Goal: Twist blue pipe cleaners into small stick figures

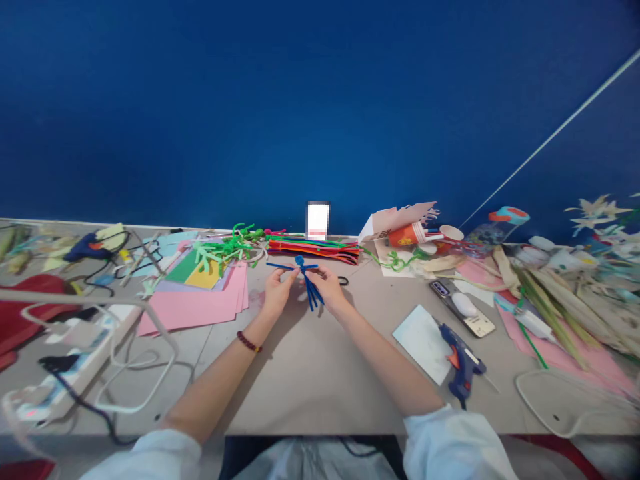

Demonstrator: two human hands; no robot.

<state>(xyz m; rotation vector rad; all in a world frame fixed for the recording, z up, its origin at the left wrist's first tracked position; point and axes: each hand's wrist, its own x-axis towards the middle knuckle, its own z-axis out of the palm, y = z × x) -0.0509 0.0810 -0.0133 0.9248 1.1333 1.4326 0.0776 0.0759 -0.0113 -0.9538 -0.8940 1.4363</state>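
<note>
A small figure of blue pipe cleaners (311, 291), with a round coiled top and several loose ends hanging down, is held up above the middle of the table. My left hand (278, 287) pinches it from the left, where one straight blue end sticks out past the fingers. From the other side my right hand (324, 285) grips it near the coiled top. Just beyond my hands lies a bundle of red, green and black pipe cleaners (315, 249). Dark scissor handles (343, 281) show partly beside my right hand.
Pink paper sheets (195, 303) and green pipe cleaners (225, 252) lie at left, near a white power strip (95, 353). On the right are a blue glue gun (463, 367), a white sheet (423, 340), a phone (463, 308), paper cups (407, 235) and dried husks (555, 307). A blue wall (320, 120) stands behind.
</note>
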